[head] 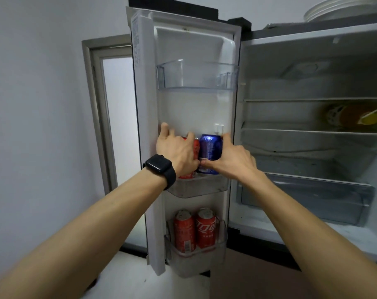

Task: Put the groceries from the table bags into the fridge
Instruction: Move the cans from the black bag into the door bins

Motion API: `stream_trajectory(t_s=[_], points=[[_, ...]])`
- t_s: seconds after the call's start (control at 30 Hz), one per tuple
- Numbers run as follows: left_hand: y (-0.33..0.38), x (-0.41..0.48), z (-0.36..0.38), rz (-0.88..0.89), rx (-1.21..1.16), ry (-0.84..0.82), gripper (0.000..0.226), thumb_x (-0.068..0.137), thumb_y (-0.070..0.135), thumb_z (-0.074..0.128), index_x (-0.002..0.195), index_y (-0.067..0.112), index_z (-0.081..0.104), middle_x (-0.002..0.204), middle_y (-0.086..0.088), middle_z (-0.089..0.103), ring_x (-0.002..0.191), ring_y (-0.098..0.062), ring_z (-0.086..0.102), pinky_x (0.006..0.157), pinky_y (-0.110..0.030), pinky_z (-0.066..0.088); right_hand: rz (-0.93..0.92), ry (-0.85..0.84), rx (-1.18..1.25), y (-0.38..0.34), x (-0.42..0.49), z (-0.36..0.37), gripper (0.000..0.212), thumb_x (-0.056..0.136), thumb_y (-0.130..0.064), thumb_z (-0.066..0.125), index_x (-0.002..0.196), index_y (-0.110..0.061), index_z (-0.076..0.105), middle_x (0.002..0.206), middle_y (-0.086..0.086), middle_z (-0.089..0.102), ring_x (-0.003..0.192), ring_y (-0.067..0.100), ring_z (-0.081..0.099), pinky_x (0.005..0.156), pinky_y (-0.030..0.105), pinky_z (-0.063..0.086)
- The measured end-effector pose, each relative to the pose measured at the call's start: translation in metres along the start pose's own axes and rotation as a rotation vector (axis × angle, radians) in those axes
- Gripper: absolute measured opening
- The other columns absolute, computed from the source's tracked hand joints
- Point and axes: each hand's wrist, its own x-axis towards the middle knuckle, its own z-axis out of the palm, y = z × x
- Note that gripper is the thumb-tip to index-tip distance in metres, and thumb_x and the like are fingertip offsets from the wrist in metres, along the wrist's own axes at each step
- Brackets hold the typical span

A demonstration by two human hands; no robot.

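Background: pale wall, doorway [116, 117] at far left; fridge [312, 87] stood open, plates [343, 7] stacked on top.
Door: fridge door [194, 108] swung to the left, white moulded liner, three see-through plastic bins hung on it; upper bin [196, 76] is curved-fronted.
Task things: blue can [210, 147] and red can [196, 148] are set upright in the middle bin [200, 187], side by side and about touching; bases partly hidden by the hands.
Left hand [179, 154]: wrapped round the red can from the left, one finger raised against the liner; black watch [159, 169] worn on the wrist.
Right hand [233, 158]: closed round the blue can from the right, thumb laid across its lower front.
Key relation: long axes vertical, each can held straight ahead of its own grip and apparently already inside the bin rim. Release is judged to need only fingers eased off and drawn back to the near side.
Lower bin [196, 263]: two red cans [184, 231] stood upright, side by side.
Materials: thin smooth metal cylinders, glossy print — likely slick and easily tipped if knocked.
Interior: shelves at right, something orange-yellow [355, 117] blurred at far right; clear drawer [308, 197] below.
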Motion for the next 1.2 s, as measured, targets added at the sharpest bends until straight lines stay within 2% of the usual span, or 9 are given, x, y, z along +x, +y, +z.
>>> stream_trajectory(t_s=[0.1, 0.23, 0.33, 0.4, 0.5, 0.63, 0.8, 1.1, 1.2], points=[[-0.001, 0.003, -0.004, 0.001, 0.054, -0.036, 0.052, 0.084, 0.064, 0.046, 0.113, 0.021, 0.048, 0.083, -0.004, 0.066, 0.111, -0.031, 0.052, 0.108, -0.05, 0.013, 0.004, 0.001, 0.048, 0.0, -0.002, -0.003, 0.085, 0.072, -0.073, 0.069, 0.134, -0.028, 0.033, 0.111, 0.007, 0.067, 0.097, 0.035, 0.066, 0.077, 0.04, 0.053], [-0.007, 0.008, -0.004, 0.015, 0.087, -0.072, 0.056, 0.08, 0.072, 0.046, 0.112, 0.026, 0.048, 0.079, -0.001, 0.061, 0.107, -0.028, 0.053, 0.106, -0.048, 0.017, -0.006, 0.0, 0.152, 0.003, -0.004, -0.002, 0.075, 0.08, -0.06, 0.07, 0.14, -0.032, 0.035, 0.114, 0.003, 0.068, 0.1, 0.031, 0.067, 0.08, 0.038, 0.054], [-0.009, 0.008, -0.006, 0.041, 0.145, -0.096, 0.073, 0.073, 0.087, 0.043, 0.118, 0.03, 0.047, 0.093, -0.002, 0.069, 0.109, -0.027, 0.053, 0.103, -0.046, 0.021, -0.043, 0.014, 0.171, 0.005, -0.006, -0.004, 0.077, 0.082, -0.056, 0.072, 0.145, -0.029, 0.038, 0.124, 0.006, 0.068, 0.11, 0.03, 0.065, 0.092, 0.041, 0.054], [-0.01, 0.006, -0.008, 0.058, 0.142, -0.036, 0.079, 0.07, 0.092, 0.04, 0.117, 0.03, 0.052, 0.098, -0.004, 0.069, 0.106, -0.026, 0.053, 0.1, -0.045, 0.025, -0.062, 0.047, 0.177, 0.005, -0.009, -0.004, 0.08, 0.082, -0.056, 0.073, 0.148, -0.026, 0.038, 0.129, 0.006, 0.066, 0.117, 0.03, 0.062, 0.096, 0.039, 0.05], [-0.018, 0.0, -0.011, 0.084, 0.102, 0.057, 0.076, 0.073, 0.088, 0.041, 0.12, 0.03, 0.055, 0.106, -0.005, 0.068, 0.105, -0.024, 0.054, 0.099, -0.042, 0.028, -0.062, 0.102, 0.195, 0.006, -0.012, 0.003, 0.089, 0.08, -0.058, 0.074, 0.151, -0.025, 0.031, 0.128, 0.006, 0.067, 0.116, 0.03, 0.064, 0.096, 0.04, 0.051], [-0.026, -0.004, -0.008, 0.149, 0.082, 0.097, 0.07, 0.078, 0.081, 0.045, 0.125, 0.031, 0.055, 0.112, -0.003, 0.067, 0.107, -0.023, 0.057, 0.102, -0.042, 0.026, -0.071, 0.134, 0.214, 0.005, -0.015, 0.008, 0.08, 0.081, -0.055, 0.074, 0.146, -0.024, 0.039, 0.13, 0.001, 0.066, 0.113, 0.024, 0.065, 0.095, 0.04, 0.052], [-0.029, -0.005, -0.007, 0.174, 0.054, 0.099, 0.069, 0.079, 0.077, 0.048, 0.125, 0.027, 0.054, 0.115, -0.002, 0.067, 0.107, -0.023, 0.059, 0.104, -0.042, 0.026, -0.063, 0.131, 0.186, 0.004, -0.018, 0.005, 0.078, 0.083, -0.054, 0.074, 0.144, -0.022, 0.038, 0.134, 0.001, 0.063, 0.117, 0.025, 0.063, 0.094, 0.04, 0.05], [-0.034, -0.012, -0.01, 0.222, -0.025, 0.158, 0.059, 0.082, 0.062, 0.036, 0.124, 0.026, 0.057, 0.117, -0.003, 0.067, 0.105, -0.025, 0.06, 0.104, -0.042, 0.028, -0.056, 0.165, 0.177, 0.002, -0.036, 0.003, 0.059, 0.089, -0.044, 0.067, 0.14, -0.023, 0.044, 0.128, 0.001, 0.065, 0.107, 0.022, 0.066, 0.09, 0.039, 0.052], [-0.037, -0.017, -0.01, 0.237, -0.028, 0.206, 0.055, 0.083, 0.057, 0.037, 0.122, 0.024, 0.058, 0.119, -0.003, 0.065, 0.105, -0.025, 0.058, 0.104, -0.04, 0.029, -0.048, 0.177, 0.207, 0.002, -0.049, 0.004, 0.054, 0.09, -0.042, 0.066, 0.138, -0.024, 0.048, 0.127, -0.002, 0.065, 0.111, 0.018, 0.064, 0.092, 0.037, 0.051]])
